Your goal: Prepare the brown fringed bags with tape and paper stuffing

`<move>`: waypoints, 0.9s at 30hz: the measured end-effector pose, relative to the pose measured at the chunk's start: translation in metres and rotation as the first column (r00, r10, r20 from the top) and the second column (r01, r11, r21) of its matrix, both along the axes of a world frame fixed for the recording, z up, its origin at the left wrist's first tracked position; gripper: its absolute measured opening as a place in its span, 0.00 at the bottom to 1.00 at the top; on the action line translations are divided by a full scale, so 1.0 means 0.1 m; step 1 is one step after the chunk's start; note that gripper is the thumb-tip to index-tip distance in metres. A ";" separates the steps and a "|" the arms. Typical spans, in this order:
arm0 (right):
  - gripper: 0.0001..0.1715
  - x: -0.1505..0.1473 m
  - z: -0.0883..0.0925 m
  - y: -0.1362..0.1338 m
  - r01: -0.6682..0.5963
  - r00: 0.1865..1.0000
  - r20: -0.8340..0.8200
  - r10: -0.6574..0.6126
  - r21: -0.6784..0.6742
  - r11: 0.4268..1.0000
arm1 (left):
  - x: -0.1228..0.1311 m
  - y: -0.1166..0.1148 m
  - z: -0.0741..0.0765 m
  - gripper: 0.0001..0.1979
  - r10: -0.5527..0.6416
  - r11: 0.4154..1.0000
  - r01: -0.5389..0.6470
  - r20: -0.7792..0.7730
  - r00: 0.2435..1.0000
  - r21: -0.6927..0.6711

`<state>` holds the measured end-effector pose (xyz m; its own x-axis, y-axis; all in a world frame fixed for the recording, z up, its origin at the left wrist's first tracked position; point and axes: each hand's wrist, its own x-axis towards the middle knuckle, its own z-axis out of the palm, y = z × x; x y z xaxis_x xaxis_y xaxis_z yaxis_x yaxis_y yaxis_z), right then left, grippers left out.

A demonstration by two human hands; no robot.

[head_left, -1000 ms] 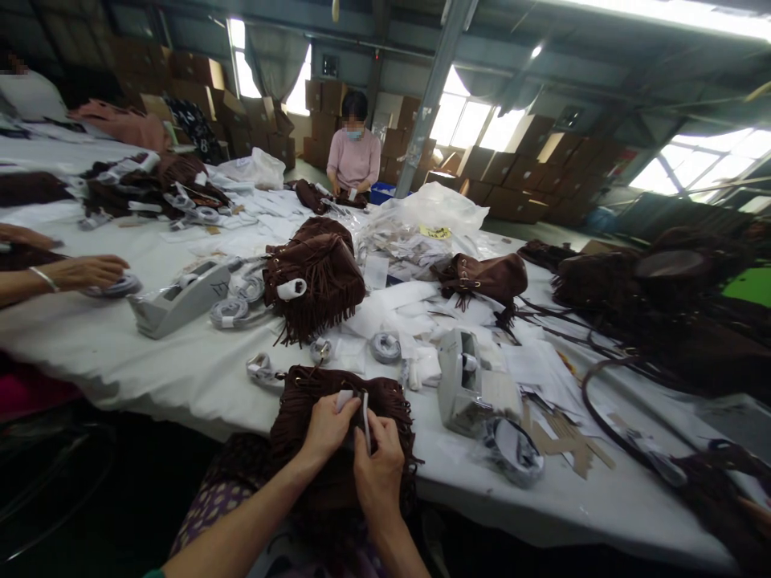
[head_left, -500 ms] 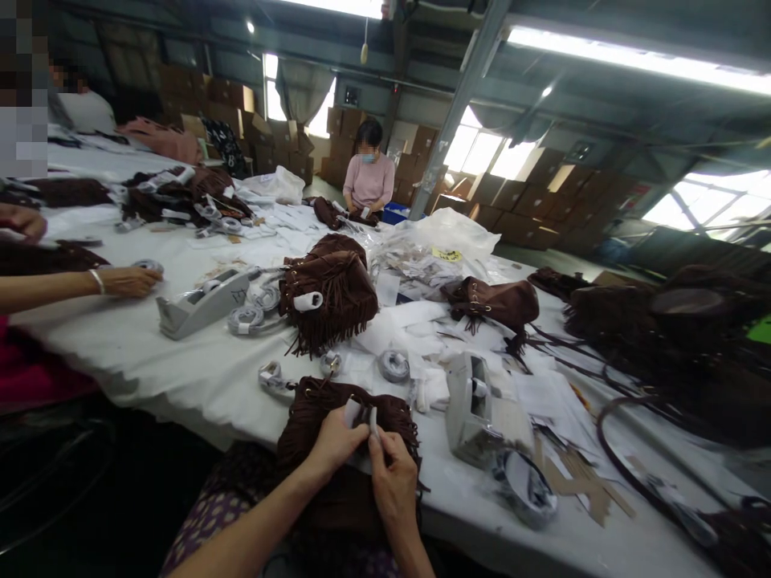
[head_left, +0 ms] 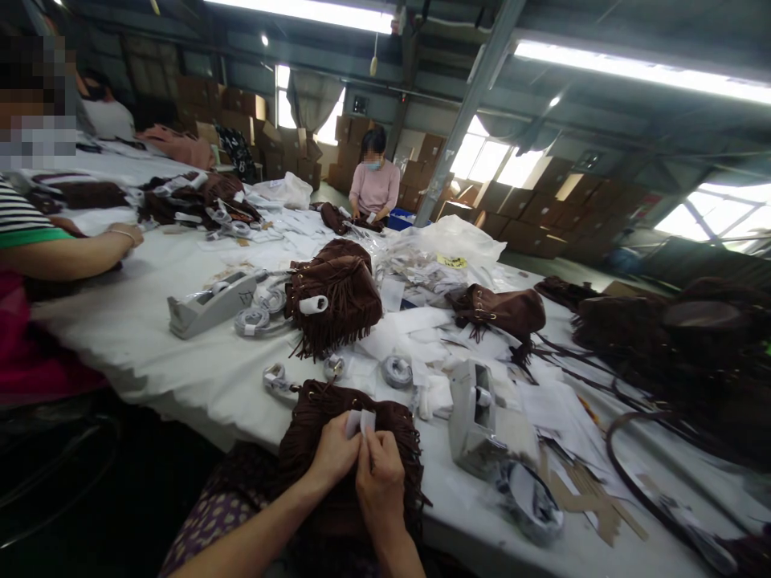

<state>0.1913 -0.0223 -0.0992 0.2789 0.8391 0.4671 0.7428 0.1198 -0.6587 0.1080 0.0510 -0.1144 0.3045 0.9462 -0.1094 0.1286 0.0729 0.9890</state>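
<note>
A dark brown fringed handbag (head_left: 301, 433) lies at the table's front edge, partly over my lap. Above it, my left hand (head_left: 333, 453) is closed on one side of a white paper strip (head_left: 367, 419). My right hand (head_left: 382, 474) pinches the strip from the other side, its fingertips close to the left thumb. What the strip wraps, if anything, is hidden by my fingers. Just beyond the bag's top edge sit a plastic-wrapped strap end (head_left: 275, 377) and a wrapped coil (head_left: 397, 371).
Grey tape dispensers stand left (head_left: 210, 303) and right (head_left: 471, 413). Another fringed bag (head_left: 337, 293) is straight ahead, with paper sheets (head_left: 409, 321) beside it. A wrapped strap coil (head_left: 530, 502) lies near the right front edge. Co-workers sit at left and across the table.
My hands have drawn closer together and the white strip's two ends now stand side by side. The co-worker at left has leaned into view and pulled an arm back.
</note>
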 end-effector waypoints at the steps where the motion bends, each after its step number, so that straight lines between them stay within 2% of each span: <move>1: 0.16 0.00 0.02 -0.01 -0.048 0.999 0.004 0.048 -0.028 0.998 | -0.02 0.00 0.01 0.05 -0.017 1.000 0.017 0.019 1.000 0.005; 4: 0.18 -0.01 0.09 -0.06 -0.153 0.988 -0.052 0.148 -0.117 0.981 | -0.11 -0.03 0.04 0.09 -0.095 0.991 0.108 0.171 0.981 -0.073; 6: 0.19 0.00 0.13 -0.08 -0.169 0.983 -0.094 0.157 -0.146 0.975 | -0.15 -0.05 0.06 0.13 -0.130 0.966 0.195 0.334 0.934 -0.170; 9: 0.20 0.03 0.15 -0.07 -0.182 0.972 -0.174 0.155 -0.151 0.972 | -0.16 -0.07 0.05 0.18 -0.104 0.942 0.239 0.473 0.875 -0.235; 11: 0.18 0.07 0.16 -0.02 -0.161 0.956 -0.271 0.109 -0.176 0.971 | -0.15 -0.06 0.02 0.20 -0.072 0.953 0.196 0.455 0.888 -0.230; 12: 0.18 0.09 0.16 0.02 -0.125 0.940 -0.337 0.048 -0.210 0.970 | -0.15 -0.04 0.01 0.20 -0.069 0.963 0.169 0.415 0.907 -0.211; 15: 0.19 0.14 0.17 0.16 -0.036 0.806 -0.563 -0.180 -0.352 0.935 | -0.19 0.05 -0.01 0.18 -0.136 0.984 0.159 0.255 0.957 -0.073; 17: 0.21 0.15 0.19 0.24 -0.073 0.692 -0.677 -0.253 -0.414 0.907 | -0.26 0.12 0.02 0.17 -0.211 0.977 0.214 0.178 0.961 0.006; 19: 0.23 0.16 0.23 0.27 -0.130 0.632 -0.725 -0.274 -0.448 0.884 | -0.33 0.17 0.06 0.17 -0.271 0.963 0.268 0.141 0.952 0.042; 24: 0.25 0.20 0.26 0.23 -0.226 0.634 -0.704 -0.321 -0.566 0.793 | -0.42 0.21 0.15 0.15 -0.388 0.922 0.386 0.138 0.911 0.040; 27: 0.26 0.22 0.21 0.23 -0.360 0.559 -0.767 -0.313 -0.566 0.742 | -0.41 0.23 0.15 0.15 -0.458 0.888 0.460 0.156 0.875 0.027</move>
